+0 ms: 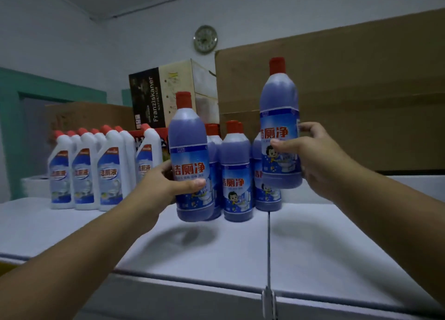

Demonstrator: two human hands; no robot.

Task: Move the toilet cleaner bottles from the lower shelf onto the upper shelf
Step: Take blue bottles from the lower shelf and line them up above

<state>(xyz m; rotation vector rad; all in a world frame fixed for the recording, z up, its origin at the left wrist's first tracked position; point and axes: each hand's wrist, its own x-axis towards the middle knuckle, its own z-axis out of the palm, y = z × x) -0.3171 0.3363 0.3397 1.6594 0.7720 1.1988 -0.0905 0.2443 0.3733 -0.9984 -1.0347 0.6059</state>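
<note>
Both hands carry a bottle over the upper shelf [216, 252], so this looks like the placing step. The left grip [168, 182] is wrapped round the label of one purple bottle [190, 139], thumb in front. The bottle is upright and low over the shelf, and the shadow beneath suggests it has not yet landed. The right grip [310, 156] pinches a second bottle [279, 98] at mid-body and holds it higher and upright.

Next, each bottle probably needs lowering straight down onto bare shelf before the fingers let go. The left one is nearly there; the right has further to drop.

A cluster of purple bottles [237, 170] stands just behind both held ones. The right bottle hangs in front of the cluster's right side, so it could knock a cap if it is set down too far back. White bottles [84, 172] fill the shelf to the left. Cardboard boxes [349, 91] stand behind, closing off the rear. The lower shelf is out of view.
</note>
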